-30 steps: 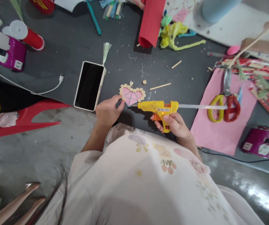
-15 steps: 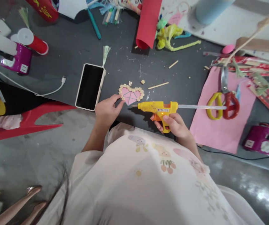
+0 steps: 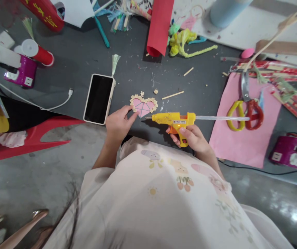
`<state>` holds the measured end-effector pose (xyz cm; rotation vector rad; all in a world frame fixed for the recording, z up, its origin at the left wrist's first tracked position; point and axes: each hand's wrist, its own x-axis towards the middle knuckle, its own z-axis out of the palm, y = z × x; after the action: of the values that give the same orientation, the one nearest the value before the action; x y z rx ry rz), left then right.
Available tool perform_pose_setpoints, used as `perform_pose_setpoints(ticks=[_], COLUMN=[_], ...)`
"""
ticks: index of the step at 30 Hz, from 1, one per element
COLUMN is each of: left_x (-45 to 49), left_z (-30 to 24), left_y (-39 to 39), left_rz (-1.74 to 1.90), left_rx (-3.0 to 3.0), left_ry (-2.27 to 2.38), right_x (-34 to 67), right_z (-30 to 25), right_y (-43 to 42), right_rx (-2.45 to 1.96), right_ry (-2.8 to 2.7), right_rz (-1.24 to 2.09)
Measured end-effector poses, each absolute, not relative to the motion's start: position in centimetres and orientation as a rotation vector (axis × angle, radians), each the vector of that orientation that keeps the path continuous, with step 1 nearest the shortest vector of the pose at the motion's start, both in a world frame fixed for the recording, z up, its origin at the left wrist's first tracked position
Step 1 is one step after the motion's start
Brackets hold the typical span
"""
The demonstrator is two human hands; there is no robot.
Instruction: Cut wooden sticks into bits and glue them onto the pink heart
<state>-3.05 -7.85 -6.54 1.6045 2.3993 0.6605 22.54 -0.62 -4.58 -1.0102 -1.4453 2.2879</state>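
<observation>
My left hand (image 3: 119, 123) pinches the left edge of a pink paper heart (image 3: 142, 108) on the dark table. Small beige flower-like pieces line the heart's top and sides, and thin dark lines cross its face; the lower point has bare edges. In my right hand (image 3: 192, 138) is a yellow hot glue gun (image 3: 174, 119), its fingers wrapped round the handle and trigger. A clear glue stick (image 3: 221, 118) juts from its back. The nozzle points left, close beside the heart's lower tip. Two loose flower pieces lie just above the heart, one of them here (image 3: 155, 91).
Left of my hand lies a phone (image 3: 98, 98) with a tassel. Thin wooden sticks (image 3: 173, 95) rest beyond the heart. Scissors (image 3: 245, 100) lie on pink paper (image 3: 221, 138) at right. A red paper roll (image 3: 160, 27) and yellow yarn (image 3: 182, 43) are at the back.
The view has shifted slightly, so table items appear a little displaced. My left hand still holds the heart and the glue gun stays near its tip.
</observation>
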Motion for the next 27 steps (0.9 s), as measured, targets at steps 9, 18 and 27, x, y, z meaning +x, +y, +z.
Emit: perform_pose_setpoints(ticks=[9,18,27], left_x=[-2.7,-2.7,-2.6], left_z=[-8.0,-8.6,-8.4], left_y=[-7.3,-7.3,-7.2], left_rz=[0.766,0.785,0.86], left_rx=[1.684,1.684,1.671], left_ry=[2.502,2.52,2.469], right_x=[22.6,22.9,22.9], right_z=[-4.4,-4.6,-4.5], right_y=[-0.6,-0.6,-0.7], right_rx=[-1.047,-1.051,-1.071], right_ry=[-1.433,-1.435,-1.429], right_rz=[2.263,2.263,2.258])
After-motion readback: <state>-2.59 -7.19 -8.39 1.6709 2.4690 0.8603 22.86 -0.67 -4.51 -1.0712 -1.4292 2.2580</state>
